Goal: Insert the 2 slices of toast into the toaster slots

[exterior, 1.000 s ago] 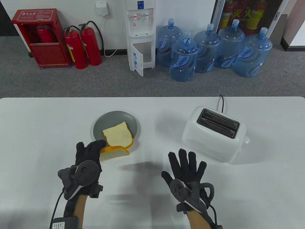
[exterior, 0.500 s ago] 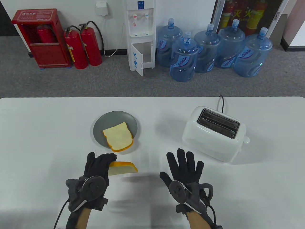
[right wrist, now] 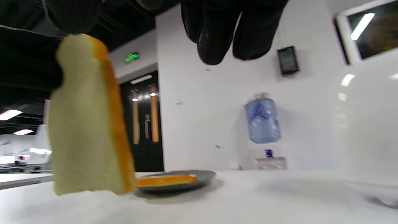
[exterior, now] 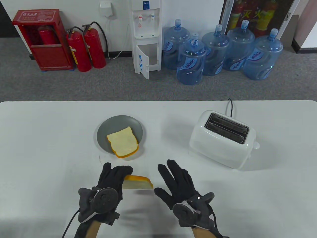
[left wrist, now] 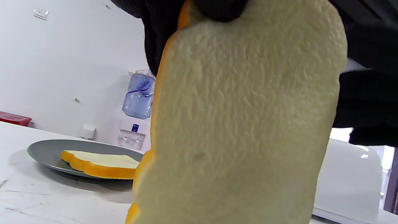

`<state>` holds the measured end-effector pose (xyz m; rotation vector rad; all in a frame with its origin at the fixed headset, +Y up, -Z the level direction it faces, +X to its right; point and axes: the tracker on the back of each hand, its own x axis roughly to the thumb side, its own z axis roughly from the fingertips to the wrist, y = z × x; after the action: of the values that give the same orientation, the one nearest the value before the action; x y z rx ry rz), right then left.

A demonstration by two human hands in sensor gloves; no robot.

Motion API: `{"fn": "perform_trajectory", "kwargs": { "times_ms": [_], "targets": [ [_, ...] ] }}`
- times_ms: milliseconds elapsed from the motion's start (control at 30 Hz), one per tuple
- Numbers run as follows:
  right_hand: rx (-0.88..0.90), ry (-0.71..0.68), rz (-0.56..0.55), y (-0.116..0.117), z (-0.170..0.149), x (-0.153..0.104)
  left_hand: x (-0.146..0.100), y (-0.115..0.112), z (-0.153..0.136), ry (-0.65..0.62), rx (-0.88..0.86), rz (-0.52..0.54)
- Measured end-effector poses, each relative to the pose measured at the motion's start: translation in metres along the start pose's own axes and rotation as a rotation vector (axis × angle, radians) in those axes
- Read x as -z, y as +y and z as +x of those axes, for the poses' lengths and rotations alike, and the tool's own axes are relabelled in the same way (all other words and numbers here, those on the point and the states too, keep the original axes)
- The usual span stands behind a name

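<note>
Fingers (exterior: 122, 171) of the black-gloved left hand (exterior: 111, 179) pinch one pale, orange-crusted slice of toast (exterior: 138, 183) by its edge, holding it on edge above the near middle of the white table (exterior: 37, 148), while the black-gloved right hand (exterior: 178, 181) hovers just right of it with fingers spread and holding nothing. A second orange-crusted slice (exterior: 123, 142) lies flat on the round grey plate (exterior: 106, 129) beyond the left hand. Further right stands the glossy white two-slot toaster (exterior: 220, 145), both slots empty, its black cord (exterior: 230, 106) running off the far edge.
</note>
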<state>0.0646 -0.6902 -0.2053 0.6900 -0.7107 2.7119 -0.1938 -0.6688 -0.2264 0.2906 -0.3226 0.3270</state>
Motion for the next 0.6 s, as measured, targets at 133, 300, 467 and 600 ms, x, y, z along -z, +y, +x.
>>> {"fn": "perform_trajectory", "kwargs": {
  "times_ms": [133,300,467,600],
  "targets": [
    [0.023,-0.101,-0.032,-0.001,0.017,0.000,-0.001,-0.002,0.008,-0.041,-0.003,-0.012],
    [0.037,-0.135,-0.033,0.000,0.029,0.001,-0.002,-0.005,0.016,-0.085,-0.019,-0.032],
    [0.058,-0.152,-0.042,-0.001,0.032,0.001,-0.003,-0.005,0.021,-0.116,-0.044,-0.018],
    [0.059,-0.169,-0.052,-0.001,0.033,0.001,-0.004,-0.007,0.026,-0.136,-0.043,-0.029]
  ]
}}
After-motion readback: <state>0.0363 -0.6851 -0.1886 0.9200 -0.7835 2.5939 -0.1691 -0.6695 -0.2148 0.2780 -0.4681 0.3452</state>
